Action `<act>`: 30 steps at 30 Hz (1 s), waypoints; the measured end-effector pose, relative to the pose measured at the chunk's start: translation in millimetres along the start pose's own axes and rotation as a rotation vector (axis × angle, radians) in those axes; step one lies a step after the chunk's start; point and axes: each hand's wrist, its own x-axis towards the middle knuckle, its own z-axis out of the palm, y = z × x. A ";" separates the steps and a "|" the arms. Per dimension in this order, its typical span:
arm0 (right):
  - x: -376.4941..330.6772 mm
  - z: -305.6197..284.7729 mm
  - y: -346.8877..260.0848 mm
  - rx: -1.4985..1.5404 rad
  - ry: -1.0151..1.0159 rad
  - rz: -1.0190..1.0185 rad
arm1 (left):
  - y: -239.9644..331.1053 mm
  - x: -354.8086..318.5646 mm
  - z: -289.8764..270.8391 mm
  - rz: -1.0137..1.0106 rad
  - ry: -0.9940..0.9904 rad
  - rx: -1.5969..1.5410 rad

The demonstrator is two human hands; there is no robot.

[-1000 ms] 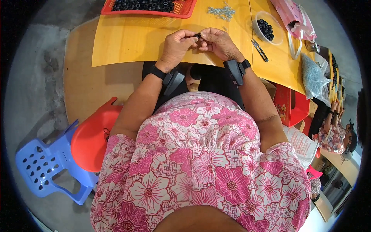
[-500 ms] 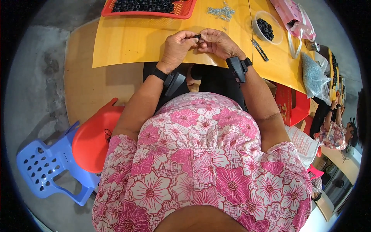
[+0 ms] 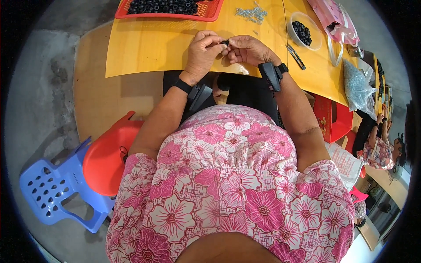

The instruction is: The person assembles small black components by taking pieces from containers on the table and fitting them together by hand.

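Observation:
My left hand (image 3: 204, 51) and my right hand (image 3: 246, 49) meet over the near part of a yellow table (image 3: 149, 48). Between their fingertips they pinch a small black ring-shaped part (image 3: 224, 42). Both wrists carry black strapped devices. A red tray (image 3: 169, 8) full of black rings lies at the far edge, straight beyond my left hand. A pile of small grey-blue parts (image 3: 252, 13) lies beyond my hands. A clear round bowl (image 3: 301, 31) of black rings stands to the right of my right hand.
Small cutters (image 3: 295, 55) lie right of my right hand. A pink plastic bag (image 3: 334, 19) and a clear bag of grey parts (image 3: 356, 87) sit further right. A red stool (image 3: 107, 158) and a blue plastic chair (image 3: 52, 188) stand at my left. Another person (image 3: 379, 149) sits at right.

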 end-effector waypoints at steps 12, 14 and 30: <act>2.0 -7.9 10.4 0.041 -0.059 -0.050 | -1.1 2.0 -0.1 0.015 -0.038 0.049; 0.8 -4.4 9.9 0.029 -0.026 -0.083 | -2.7 2.9 -0.2 0.029 -0.043 0.062; -2.9 22.3 21.1 -0.108 0.187 -0.227 | -9.8 8.0 -0.7 -0.055 -0.139 -0.134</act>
